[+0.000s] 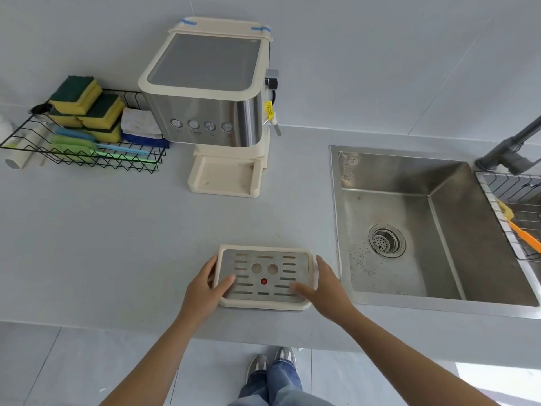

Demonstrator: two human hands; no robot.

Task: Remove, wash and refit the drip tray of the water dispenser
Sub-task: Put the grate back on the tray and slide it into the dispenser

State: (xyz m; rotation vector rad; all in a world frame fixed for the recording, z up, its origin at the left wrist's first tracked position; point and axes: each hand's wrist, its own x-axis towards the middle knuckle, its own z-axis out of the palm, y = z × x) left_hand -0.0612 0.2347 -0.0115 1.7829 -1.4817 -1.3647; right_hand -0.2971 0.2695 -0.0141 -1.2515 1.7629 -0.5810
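The drip tray (265, 304), cream plastic with a slotted metal grate and a red dot, lies on the grey counter near its front edge. My left hand (206, 288) grips its left side, thumb on the grate. On the tray's right side rests my right hand (325, 285), thumb over the grate. The cream and steel water dispenser (210, 92) stands at the back of the counter. Its base recess (225, 177) holds no tray.
A steel sink (415, 224) with a drain lies right of the tray, a grey tap (509, 148) above it. A wire rack (515, 200) with an orange brush hangs over the sink's right side. At back left, a black wire basket (82, 148) holds sponges, brushes and cloths.
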